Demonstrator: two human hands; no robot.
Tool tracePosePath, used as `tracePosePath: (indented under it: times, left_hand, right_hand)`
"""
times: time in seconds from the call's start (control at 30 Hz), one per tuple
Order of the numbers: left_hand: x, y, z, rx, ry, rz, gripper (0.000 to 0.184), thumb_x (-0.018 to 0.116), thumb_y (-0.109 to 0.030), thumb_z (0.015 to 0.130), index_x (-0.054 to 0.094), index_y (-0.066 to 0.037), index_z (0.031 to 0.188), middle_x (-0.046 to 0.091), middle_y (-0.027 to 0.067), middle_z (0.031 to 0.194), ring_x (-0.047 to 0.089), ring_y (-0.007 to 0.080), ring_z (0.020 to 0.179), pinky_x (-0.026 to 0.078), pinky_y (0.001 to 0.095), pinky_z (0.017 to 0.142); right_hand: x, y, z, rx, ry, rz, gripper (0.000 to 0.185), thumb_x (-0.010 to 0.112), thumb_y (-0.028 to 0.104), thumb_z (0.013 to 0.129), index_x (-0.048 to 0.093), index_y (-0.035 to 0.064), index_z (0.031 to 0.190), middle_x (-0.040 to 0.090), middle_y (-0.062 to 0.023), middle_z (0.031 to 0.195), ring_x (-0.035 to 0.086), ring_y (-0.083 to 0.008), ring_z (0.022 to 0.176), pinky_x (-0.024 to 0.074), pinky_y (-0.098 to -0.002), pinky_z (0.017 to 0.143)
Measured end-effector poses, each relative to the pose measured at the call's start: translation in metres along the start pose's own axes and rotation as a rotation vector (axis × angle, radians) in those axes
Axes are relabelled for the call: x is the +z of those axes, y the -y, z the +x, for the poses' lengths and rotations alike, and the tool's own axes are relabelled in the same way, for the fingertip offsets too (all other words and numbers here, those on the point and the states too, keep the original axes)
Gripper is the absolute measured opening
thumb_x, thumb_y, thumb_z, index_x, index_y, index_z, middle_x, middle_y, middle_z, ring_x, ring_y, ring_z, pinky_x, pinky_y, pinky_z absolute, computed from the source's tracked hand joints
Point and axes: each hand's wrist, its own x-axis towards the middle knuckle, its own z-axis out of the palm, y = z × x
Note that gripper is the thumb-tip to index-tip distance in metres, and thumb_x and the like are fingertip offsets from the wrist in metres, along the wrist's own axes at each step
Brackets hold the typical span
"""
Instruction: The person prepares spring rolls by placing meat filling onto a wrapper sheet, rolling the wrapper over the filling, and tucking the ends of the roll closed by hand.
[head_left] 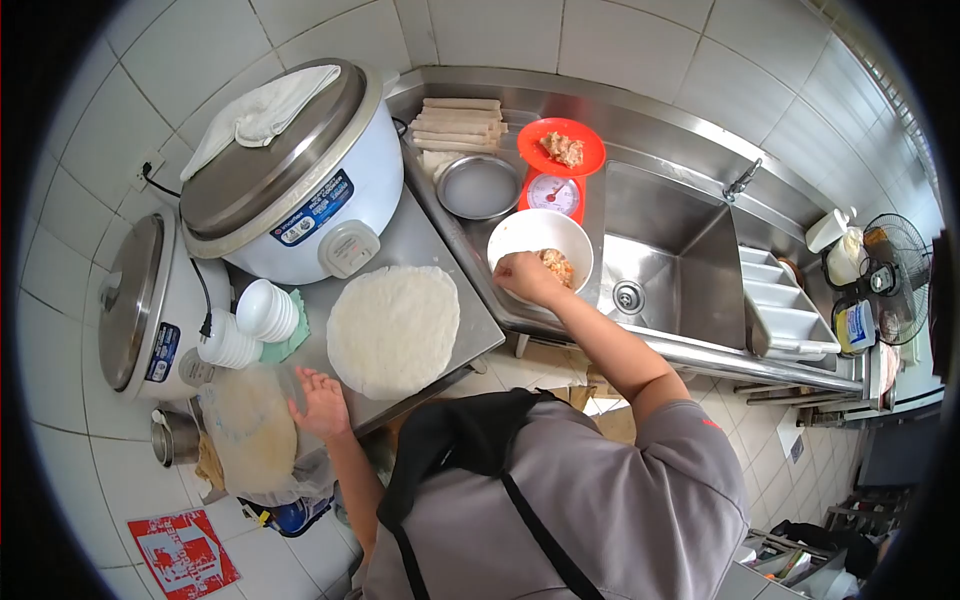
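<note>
My right hand (pixel 527 277) is over the near left side of a white bowl (pixel 507 236), its fingers bent down and pressed together; what they hold is hidden. Orange-pink filling (pixel 556 266) lies in the bowl beside it. My left hand (pixel 322 402) has its fingers spread at the edge of a stack of thin wrappers (pixel 250 425) under clear plastic. Between the hands, a round pale wrapper (pixel 393 332) lies flat on the steel counter (pixel 462 318). Behind the bowl is a red scale (pixel 556 196) bearing a red plate (pixel 591 150) with a lump of filling (pixel 562 149).
A round metal pan (pixel 480 187) and stacked rolls (pixel 457 124) sit behind the bowl. Two large rice cookers (pixel 370 190) stand at the left, near stacked white bowls (pixel 267 310). To the right are a sink (pixel 665 240) and a white divided tray (pixel 790 345).
</note>
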Motion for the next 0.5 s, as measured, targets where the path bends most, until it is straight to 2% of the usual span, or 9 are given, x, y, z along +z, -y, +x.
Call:
tracePosePath:
  times: [0.03,0.07,0.17,0.2,0.3,0.4,0.5]
  left_hand:
    - [0.0,-0.001,0.0,0.004,0.008,-0.013,0.059,0.053,-0.035,0.085,0.039,-0.004,0.132,0.049,0.0106,0.12,0.047,0.0221,0.104,0.039,0.0353,0.089]
    - [0.0,0.0,0.0,0.008,0.017,-0.028,0.059,0.054,-0.035,0.084,0.038,-0.004,0.132,0.049,0.0108,0.12,0.047,0.0222,0.104,0.039,0.0352,0.089]
    - [0.0,0.002,0.0,0.026,0.006,-0.044,0.061,0.055,-0.034,0.082,0.038,-0.004,0.133,0.05,0.0109,0.119,0.047,0.0224,0.104,0.039,0.0352,0.089]
    - [0.001,0.002,-0.001,0.032,-0.005,-0.04,0.061,0.055,-0.034,0.082,0.038,-0.004,0.133,0.05,0.0109,0.119,0.047,0.0224,0.104,0.039,0.0352,0.089]
    - [-0.001,0.002,0.0,0.043,-0.039,-0.021,0.063,0.054,-0.04,0.083,0.039,-0.005,0.132,0.048,0.0115,0.119,0.047,0.0215,0.101,0.039,0.0334,0.087]
    - [0.0,0.002,-0.001,0.051,-0.051,-0.003,0.063,0.055,-0.039,0.082,0.038,-0.005,0.133,0.048,0.0112,0.119,0.046,0.0215,0.101,0.039,0.0333,0.087]
    - [0.001,0.003,0.0,0.043,-0.034,0.005,0.063,0.056,-0.038,0.082,0.038,-0.005,0.133,0.048,0.0109,0.119,0.047,0.0216,0.1,0.039,0.0335,0.087]
  right_hand:
    - [-0.003,-0.002,-0.003,-0.003,0.0,0.009,0.014,0.066,0.01,0.073,0.068,0.0011,0.083,0.067,-0.0156,0.078,0.066,-0.0243,0.071,0.0512,-0.0329,0.069]
    - [-0.009,-0.006,-0.005,0.004,-0.002,-0.019,0.015,0.065,0.014,0.076,0.068,0.002,0.084,0.067,-0.0155,0.078,0.065,-0.0271,0.074,0.0506,-0.0356,0.07]
    - [-0.025,-0.004,-0.014,0.134,0.179,-0.389,0.022,0.062,0.022,0.077,0.069,0.0022,0.085,0.067,-0.0174,0.088,0.064,-0.0314,0.083,0.0495,-0.0385,0.076]
    - [-0.022,-0.011,-0.016,0.112,0.239,-0.533,0.034,0.06,0.031,0.081,0.068,-0.0007,0.089,0.066,-0.02,0.092,0.063,-0.0329,0.087,0.0487,-0.04,0.079]
    - [-0.018,-0.004,-0.02,0.206,0.342,-0.452,0.039,0.059,0.034,0.083,0.067,-0.0031,0.092,0.065,-0.0219,0.095,0.063,-0.0335,0.09,0.0484,-0.0405,0.081]
    - [-0.007,-0.015,-0.02,0.207,0.337,-0.457,0.033,0.058,0.035,0.084,0.068,0.0049,0.093,0.066,-0.0171,0.094,0.062,-0.0338,0.09,0.0466,-0.041,0.081]
    - [-0.003,-0.022,-0.015,0.144,0.376,-0.423,0.032,0.06,0.033,0.082,0.068,0.0047,0.094,0.066,-0.0166,0.092,0.062,-0.0326,0.089,0.047,-0.0401,0.08]
